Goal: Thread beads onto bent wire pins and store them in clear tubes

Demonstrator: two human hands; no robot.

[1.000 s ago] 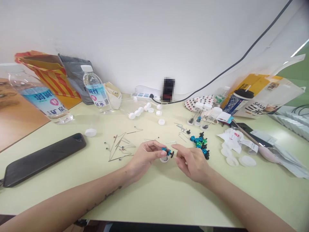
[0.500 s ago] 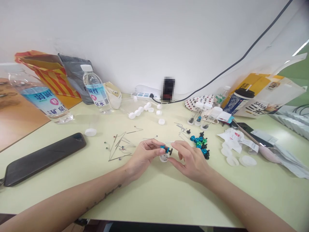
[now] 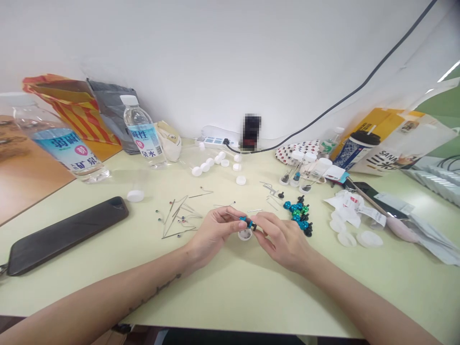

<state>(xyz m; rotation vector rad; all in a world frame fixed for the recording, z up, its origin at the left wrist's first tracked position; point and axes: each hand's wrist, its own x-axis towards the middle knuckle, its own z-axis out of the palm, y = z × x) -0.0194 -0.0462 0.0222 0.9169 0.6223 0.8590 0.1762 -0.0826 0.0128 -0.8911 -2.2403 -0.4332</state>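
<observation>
My left hand (image 3: 220,230) is closed, thumb and fingers pinching a small blue part with a black end (image 3: 245,220). A thin metal rod (image 3: 232,213) runs out from it toward the left fingers. My right hand (image 3: 283,235) has thumb and fingertips closed around the black end of the same part. Just below the fingers sits a small round white cap (image 3: 245,235) with tiny pieces inside. A short metal pin (image 3: 254,210) lies beyond the right fingertips. To the right is a pile of blue, green and black knobbed parts (image 3: 298,211).
Bent thin metal rods (image 3: 178,218) lie left of my hands. Several white caps (image 3: 204,167) stand at the back. A phone (image 3: 68,235) and water bottles (image 3: 143,132) are on the left. Small lidded vials (image 3: 296,167), papers and a cup (image 3: 359,148) occupy the right.
My right fingers have closed onto the black end of the blue part; before, they were apart from it. My left hand stays in place with its hold.
</observation>
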